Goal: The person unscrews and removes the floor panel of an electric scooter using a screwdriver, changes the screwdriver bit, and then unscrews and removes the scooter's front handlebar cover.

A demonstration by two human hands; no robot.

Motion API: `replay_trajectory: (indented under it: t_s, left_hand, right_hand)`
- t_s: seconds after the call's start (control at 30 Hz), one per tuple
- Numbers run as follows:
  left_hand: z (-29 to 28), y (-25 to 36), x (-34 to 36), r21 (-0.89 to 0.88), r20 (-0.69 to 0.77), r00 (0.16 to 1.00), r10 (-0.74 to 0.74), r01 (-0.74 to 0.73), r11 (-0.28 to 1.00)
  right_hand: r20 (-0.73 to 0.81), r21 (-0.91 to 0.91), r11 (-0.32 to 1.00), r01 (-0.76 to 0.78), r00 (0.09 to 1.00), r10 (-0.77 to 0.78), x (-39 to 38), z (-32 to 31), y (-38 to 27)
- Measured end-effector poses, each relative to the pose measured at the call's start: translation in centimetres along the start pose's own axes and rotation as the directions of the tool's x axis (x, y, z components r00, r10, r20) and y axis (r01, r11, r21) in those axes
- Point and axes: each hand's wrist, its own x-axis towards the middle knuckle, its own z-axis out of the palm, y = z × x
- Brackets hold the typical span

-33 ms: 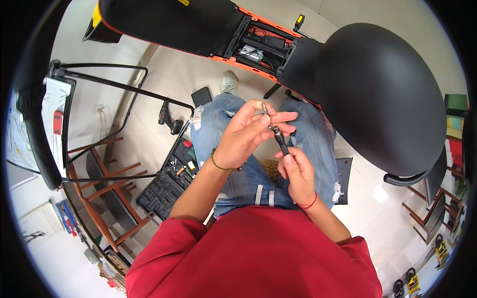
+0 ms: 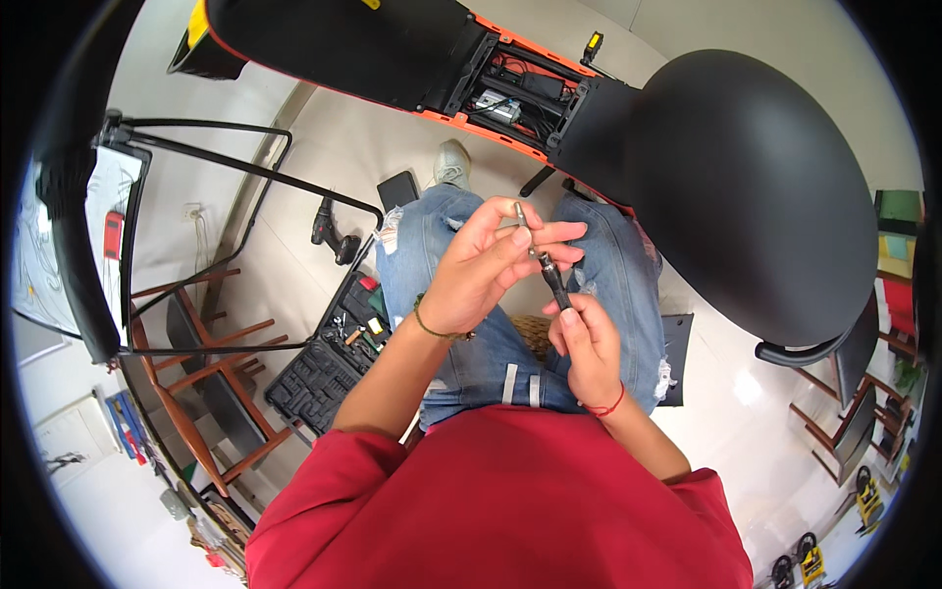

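Over my lap, my left hand pinches a slim metal bit between thumb and index finger, its other fingers stretched out to the right. My right hand is wrapped round the lower end of a dark screwdriver-like bit holder. The holder points up and left, and its shiny tip is close to the bit's lower end. I cannot tell whether the two touch. Fingers partly cover both pieces.
An orange-and-black vehicle body with an open compartment lies ahead, beside a big black rounded seat-like part. A cordless drill, a black flat object and an open tool case rest left. Wooden chairs stand beyond.
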Motion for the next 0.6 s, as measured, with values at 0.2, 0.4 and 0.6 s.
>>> replay_trajectory:
  t_s: [0.2,0.4,0.6]
  left_hand:
    - [1.3,0.9,-2.7,0.042,-0.030,0.999,0.030,-0.029,0.999]
    - [2.4,1.6,-4.2,0.110,0.035,0.993,0.115,-0.118,0.987]
    - [4.0,2.4,-5.4,0.177,0.044,0.980,0.195,-0.200,0.964]
  right_hand:
    - [0.061,-0.097,0.994,0.047,0.997,-0.041,-1.9,1.2,-0.7]
    - [0.098,-0.207,0.962,0.179,0.982,-0.162,-2.9,1.2,-0.7]
    - [0.108,-0.184,0.951,0.250,0.966,-0.233,-3.8,1.1,-0.3]
